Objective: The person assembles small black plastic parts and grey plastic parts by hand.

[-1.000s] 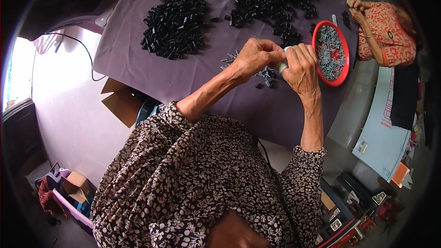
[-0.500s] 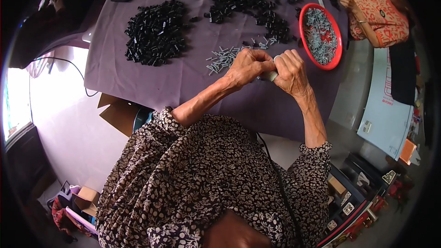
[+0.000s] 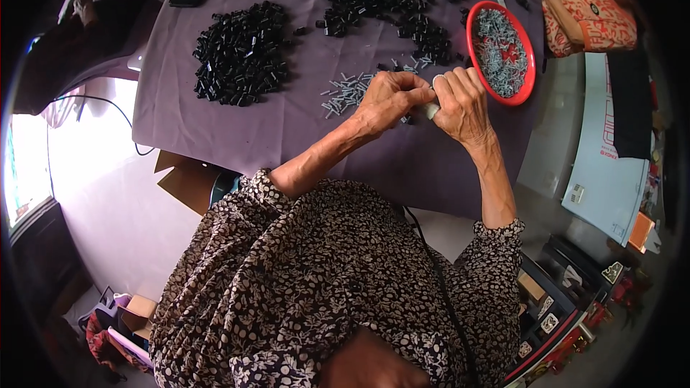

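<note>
Red bowl [image 3: 530, 65], black parts [image 3: 241, 54], purple tablecloth [image 3: 287, 126]

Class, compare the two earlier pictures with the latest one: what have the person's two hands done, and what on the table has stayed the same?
Little changed. The left hand and right hand stay pressed together above the purple cloth, still pinching a small pale piece between them. The red bowl, the black heap and the grey pins lie as before; only the camera shifted.

Your left hand [image 3: 388, 100] and right hand [image 3: 460, 100] meet fingertip to fingertip over the purple cloth [image 3: 287, 129], pinching a small pale part [image 3: 431, 110] between them. Loose metal pins [image 3: 348, 92] lie just left of the grip, the red bowl [image 3: 528, 93] just right.
</note>
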Motion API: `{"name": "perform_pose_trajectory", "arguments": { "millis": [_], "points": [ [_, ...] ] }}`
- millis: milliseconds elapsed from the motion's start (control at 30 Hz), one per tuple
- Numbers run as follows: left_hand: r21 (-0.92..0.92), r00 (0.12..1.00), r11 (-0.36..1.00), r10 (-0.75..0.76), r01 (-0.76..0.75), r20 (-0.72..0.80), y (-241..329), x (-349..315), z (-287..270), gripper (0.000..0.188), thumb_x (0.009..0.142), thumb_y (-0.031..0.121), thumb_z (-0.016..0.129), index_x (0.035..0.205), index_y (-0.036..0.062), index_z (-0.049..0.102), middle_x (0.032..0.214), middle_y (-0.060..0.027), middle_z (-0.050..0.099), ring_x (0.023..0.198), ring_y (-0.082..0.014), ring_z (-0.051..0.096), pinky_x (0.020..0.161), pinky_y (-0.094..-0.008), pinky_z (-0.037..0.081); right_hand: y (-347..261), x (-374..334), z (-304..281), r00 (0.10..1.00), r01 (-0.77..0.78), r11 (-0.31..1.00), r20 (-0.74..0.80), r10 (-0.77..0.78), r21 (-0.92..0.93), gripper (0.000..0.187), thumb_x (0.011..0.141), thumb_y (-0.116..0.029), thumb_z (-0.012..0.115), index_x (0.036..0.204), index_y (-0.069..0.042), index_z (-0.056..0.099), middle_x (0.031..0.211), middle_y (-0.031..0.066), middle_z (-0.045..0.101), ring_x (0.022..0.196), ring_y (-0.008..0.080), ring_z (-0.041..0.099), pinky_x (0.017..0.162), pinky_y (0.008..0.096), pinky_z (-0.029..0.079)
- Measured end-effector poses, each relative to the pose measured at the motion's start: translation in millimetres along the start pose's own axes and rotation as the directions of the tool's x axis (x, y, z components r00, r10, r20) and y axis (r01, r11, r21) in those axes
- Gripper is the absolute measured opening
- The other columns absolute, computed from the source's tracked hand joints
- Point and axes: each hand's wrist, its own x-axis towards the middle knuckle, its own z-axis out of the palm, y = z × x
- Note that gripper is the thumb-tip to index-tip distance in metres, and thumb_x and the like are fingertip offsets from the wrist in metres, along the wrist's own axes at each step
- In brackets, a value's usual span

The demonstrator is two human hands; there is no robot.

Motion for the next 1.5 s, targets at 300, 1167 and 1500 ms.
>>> {"name": "perform_pose_trajectory", "arguments": {
  "millis": [300, 1167, 1500],
  "points": [
    [0.118, 0.999, 0.992, -0.038, 0.036, 0.011, -11, -7, 4, 0.018, 0.078, 0.017, 0.061, 0.080, -0.0001, 0.063, 0.069, -0.0040, 0.059, 0.063, -0.0082, 0.052, 0.057, -0.0232, 0.042, -2, -17, 6, 0.996, 0.062, 0.989, 0.061, -0.071, 0.136, 0.025, 0.059, -0.008, 0.064, 0.057, -0.006, 0.038, 0.055, 0.0077, 0.038, 0.052, 0.0238, 0.039, 0.051, 0.0346, 0.032],
    [0.931, 0.570, 0.357, 0.751, 0.074, -0.333, 28, -52, -153, 0.016, 0.071, 0.014, 0.067, 0.084, 0.0041, 0.064, 0.074, -0.0108, 0.059, 0.067, -0.0250, 0.060, 0.062, -0.0324, 0.047, -9, 48, 71, 0.994, -0.053, 0.973, 0.100, 0.031, 0.225, 0.011, 0.067, -0.006, 0.064, 0.069, -0.003, 0.053, 0.068, 0.0082, 0.054, 0.067, 0.0238, 0.053, 0.064, 0.0334, 0.037],
    [0.036, 0.994, 0.998, 0.062, -0.059, -0.094, 9, -49, -68, 0.019, 0.081, 0.016, 0.063, 0.091, -0.0001, 0.063, 0.079, -0.0054, 0.062, 0.073, -0.0097, 0.056, 0.066, -0.0233, 0.046, -51, 47, 14, 0.989, -0.144, 0.865, 0.092, 0.114, 0.481, 0.012, 0.068, 0.000, 0.060, 0.078, 0.001, 0.054, 0.074, 0.0131, 0.055, 0.070, 0.0306, 0.055, 0.063, 0.0381, 0.044]
  ]
}}
